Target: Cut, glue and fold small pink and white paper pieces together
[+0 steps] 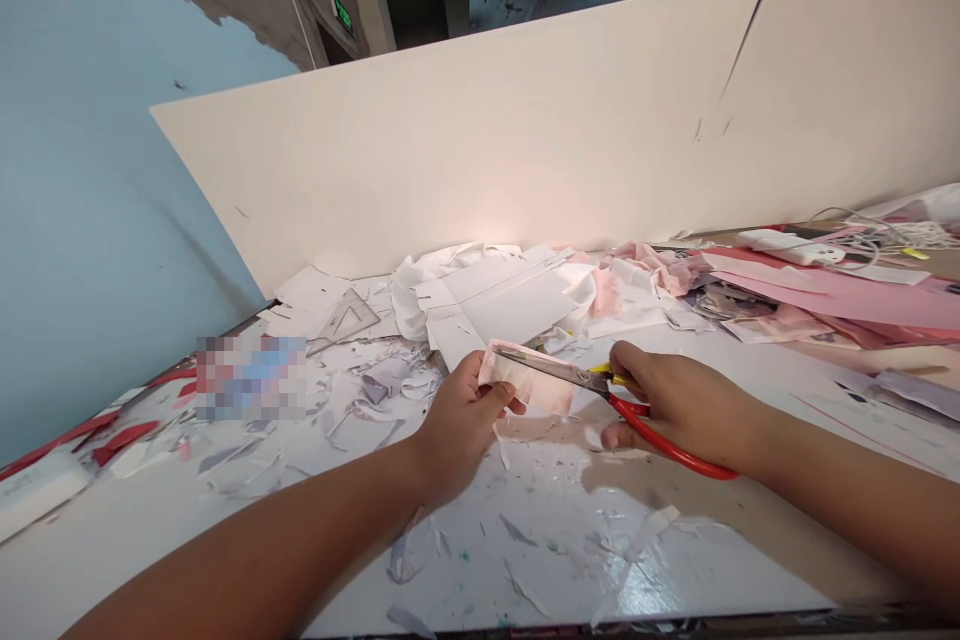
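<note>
My left hand (472,410) pinches the left end of a small pale pink piece of paper (551,394) between thumb and fingers. In my right hand (675,405) is a pair of scissors (660,448) with red and yellow handles. Their metal blades point left and lie along the upper part of the pink piece, with the tip close to my left fingers. Whether the blades are cutting into it, I cannot tell. A thin strip hangs below the piece, near my left fingertips.
Paper scraps (375,390) litter the white table (585,560). Behind my hands lie folded white card (510,300) and a clear set square (352,315). A white power strip (791,246) and pink sheets (847,295) are at right. A white panel (480,150) stands along the back.
</note>
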Tool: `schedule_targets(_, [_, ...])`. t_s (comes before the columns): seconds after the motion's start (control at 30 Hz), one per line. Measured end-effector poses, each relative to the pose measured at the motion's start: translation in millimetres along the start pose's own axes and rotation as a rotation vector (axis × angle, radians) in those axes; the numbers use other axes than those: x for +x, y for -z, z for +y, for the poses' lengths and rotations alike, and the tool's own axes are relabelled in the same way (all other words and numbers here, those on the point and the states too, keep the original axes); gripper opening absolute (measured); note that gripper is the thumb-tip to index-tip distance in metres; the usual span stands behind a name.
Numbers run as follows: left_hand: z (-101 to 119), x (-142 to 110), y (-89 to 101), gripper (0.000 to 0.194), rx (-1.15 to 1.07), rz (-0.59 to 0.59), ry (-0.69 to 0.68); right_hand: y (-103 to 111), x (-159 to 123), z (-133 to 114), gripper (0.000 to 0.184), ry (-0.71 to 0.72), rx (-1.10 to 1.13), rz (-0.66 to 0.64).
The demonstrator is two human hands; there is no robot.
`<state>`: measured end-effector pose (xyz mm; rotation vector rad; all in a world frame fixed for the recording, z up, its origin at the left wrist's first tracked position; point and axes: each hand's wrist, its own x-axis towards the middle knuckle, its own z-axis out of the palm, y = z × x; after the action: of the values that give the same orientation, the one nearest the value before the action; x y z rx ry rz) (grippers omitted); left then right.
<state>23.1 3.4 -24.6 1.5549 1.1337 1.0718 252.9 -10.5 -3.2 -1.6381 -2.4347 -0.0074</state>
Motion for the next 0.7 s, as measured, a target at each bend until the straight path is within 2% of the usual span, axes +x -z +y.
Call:
schedule_targets(0.2, [-1.1, 1.4, 2.0, 0.020, 0.016, 0.024, 0.022, 0.8, 0.8, -4.8, 0.040, -0.029, 0.058, -0.017])
schedule_targets(0.4, [-1.7, 3.9, 1.8, 0.020, -0.045, 0.005, 0.037, -0.9, 2.1, -1.7, 0.024, -0.150, 0.305, -0.104])
schedule_targets(0.57, [1.5, 1.9, -0.6, 0.019, -0.064, 0.005, 0.063, 4.1, -2.6, 0.1, 0.036, -0.094, 0.256, -0.065])
schedule_targets(0.7, [1.8, 0.9, -0.1, 0.019, -0.062, -0.015, 0.050, 4.7, -5.8, -1.0, 0.039, -0.051, 0.197, -0.087])
